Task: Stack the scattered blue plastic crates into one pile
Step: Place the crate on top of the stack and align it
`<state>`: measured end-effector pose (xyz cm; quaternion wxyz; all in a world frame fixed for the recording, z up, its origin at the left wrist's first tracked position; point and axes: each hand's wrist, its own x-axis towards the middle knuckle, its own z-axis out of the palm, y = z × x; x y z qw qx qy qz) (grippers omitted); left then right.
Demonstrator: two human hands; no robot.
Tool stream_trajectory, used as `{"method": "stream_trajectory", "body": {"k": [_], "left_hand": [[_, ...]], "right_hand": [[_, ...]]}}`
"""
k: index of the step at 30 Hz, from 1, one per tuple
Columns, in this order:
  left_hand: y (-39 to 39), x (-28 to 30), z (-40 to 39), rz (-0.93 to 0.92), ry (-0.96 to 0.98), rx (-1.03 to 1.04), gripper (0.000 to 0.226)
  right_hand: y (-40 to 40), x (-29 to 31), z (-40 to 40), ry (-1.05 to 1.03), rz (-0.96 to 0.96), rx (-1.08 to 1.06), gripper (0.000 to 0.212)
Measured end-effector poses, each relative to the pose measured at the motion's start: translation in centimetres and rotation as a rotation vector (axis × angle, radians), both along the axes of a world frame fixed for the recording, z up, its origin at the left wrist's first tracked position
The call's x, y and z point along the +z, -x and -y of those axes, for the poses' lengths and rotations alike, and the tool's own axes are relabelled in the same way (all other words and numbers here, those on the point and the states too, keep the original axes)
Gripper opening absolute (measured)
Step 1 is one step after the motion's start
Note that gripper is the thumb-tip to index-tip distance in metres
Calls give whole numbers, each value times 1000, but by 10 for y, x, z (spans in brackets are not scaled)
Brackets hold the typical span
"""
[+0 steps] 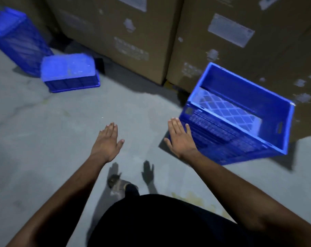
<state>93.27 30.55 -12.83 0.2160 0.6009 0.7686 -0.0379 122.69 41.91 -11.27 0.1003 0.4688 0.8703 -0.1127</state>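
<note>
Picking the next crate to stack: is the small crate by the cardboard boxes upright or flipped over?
Flipped over: the small crate shows its closed base upward, rim on the floor.

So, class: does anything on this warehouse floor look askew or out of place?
Yes. The small crate lies upside down, and the crate stack behind it leans tilted. The open crate sits apart, skewed. Yellowish stains mark the floor.

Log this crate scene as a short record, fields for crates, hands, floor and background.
crates: three blue plastic crates on the floor, none stacked
right crate: upright, open, empty, lattice base visible
small crate: upside down, far left
tall crate: far left corner, blurred
left hand: open, flat, holding nothing
right hand: open, at right crate's near corner; contact unclear
floor: grey concrete
background: brown cardboard boxes with labels
</note>
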Motion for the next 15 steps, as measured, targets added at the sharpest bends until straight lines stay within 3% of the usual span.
{"method": "stream_trajectory", "body": {"k": [5,9,15], "left_hand": [[105,6,72,1,-35,219,77],[188,3,138,23,-100,416,94],[320,0,211,-7,-212,721,90]], "right_hand": [[165,2,7,-11,16,244,77],[295,12,29,-24,-8,466,76],[489,7,64,-54,-12,783,77]]}}
